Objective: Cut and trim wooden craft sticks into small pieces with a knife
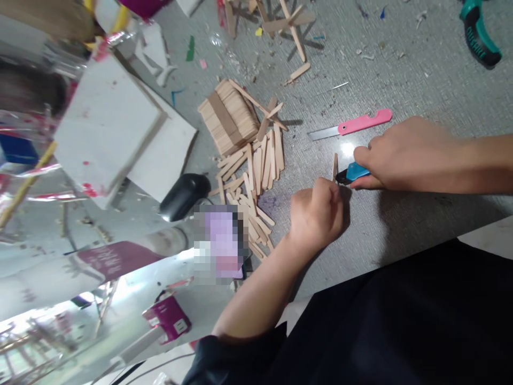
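Observation:
My left hand (318, 211) is closed around a wooden craft stick (335, 163), whose upper end sticks out above the fingers. Gripped in my right hand (404, 155) is a blue utility knife (357, 171); its black tip meets the stick right beside my left fingers. The blade itself is too small to make out. Just above both hands lies a pink folding saw knife (364, 123) with its blade out. Left of my left hand, many loose craft sticks (260, 166) are heaped on the grey table (401, 224).
A banded bundle of craft sticks (230, 117) stands beyond the loose ones. Further left are a black computer mouse (185, 195), white boards (108, 123) and a maroon box (168, 318). A teal-and-black tool handle (481, 40) lies at top right. Joined sticks (292, 24) sit at the top.

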The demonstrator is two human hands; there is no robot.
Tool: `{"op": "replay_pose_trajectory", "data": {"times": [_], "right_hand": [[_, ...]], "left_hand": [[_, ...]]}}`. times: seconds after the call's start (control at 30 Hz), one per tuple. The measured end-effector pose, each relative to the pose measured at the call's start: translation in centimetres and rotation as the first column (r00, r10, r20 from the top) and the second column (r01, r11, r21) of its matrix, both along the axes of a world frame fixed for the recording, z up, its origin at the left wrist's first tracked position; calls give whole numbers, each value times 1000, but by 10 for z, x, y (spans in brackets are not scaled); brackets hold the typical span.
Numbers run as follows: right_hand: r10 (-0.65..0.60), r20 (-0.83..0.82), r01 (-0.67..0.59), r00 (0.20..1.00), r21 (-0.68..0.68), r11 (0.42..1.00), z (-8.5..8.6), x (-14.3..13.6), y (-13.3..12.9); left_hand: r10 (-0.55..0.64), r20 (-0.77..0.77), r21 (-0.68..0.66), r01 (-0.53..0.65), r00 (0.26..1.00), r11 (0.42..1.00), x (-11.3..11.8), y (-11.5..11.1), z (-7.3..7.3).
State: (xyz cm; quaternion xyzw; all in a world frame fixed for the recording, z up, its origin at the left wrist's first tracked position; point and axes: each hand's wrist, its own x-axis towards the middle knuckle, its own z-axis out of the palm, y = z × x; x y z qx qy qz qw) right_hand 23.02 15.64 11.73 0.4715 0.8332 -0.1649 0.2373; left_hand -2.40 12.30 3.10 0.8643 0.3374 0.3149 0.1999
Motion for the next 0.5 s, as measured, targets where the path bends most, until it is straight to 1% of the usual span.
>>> {"op": "replay_pose_trajectory", "data": {"times": [0.07,0.13,0.17,0.23,0.33,0.4,0.43,0.5], "right_hand": [[12,-9,-11,1000,26,1000,0,2,-2],[46,-43,-41,998,92,995,-2,7,-5],[61,-60,-53,996,125,991,-4,9,-6],[86,-91,-69,992,170,983,-8,14,-9],[78,-109,-53,991,217,975,-16,18,-10],[46,-126,-8,991,287,958,-25,21,-7],[33,-154,20,988,333,943,-30,23,-6],[88,-288,46,954,429,902,-39,29,-4]], "left_hand": [[92,104,-136,-77,990,988,1,-5,-3],[192,164,-246,-148,968,958,2,-9,-8],[226,174,-280,-172,958,944,2,-10,-11],[258,196,-327,-185,946,927,3,-12,-15],[270,310,-414,-126,912,901,7,-10,-15],[301,421,-481,-71,856,874,12,-7,-12],[319,466,-511,-43,825,858,15,-6,-9],[337,516,-559,11,788,829,19,-2,-3]]}}
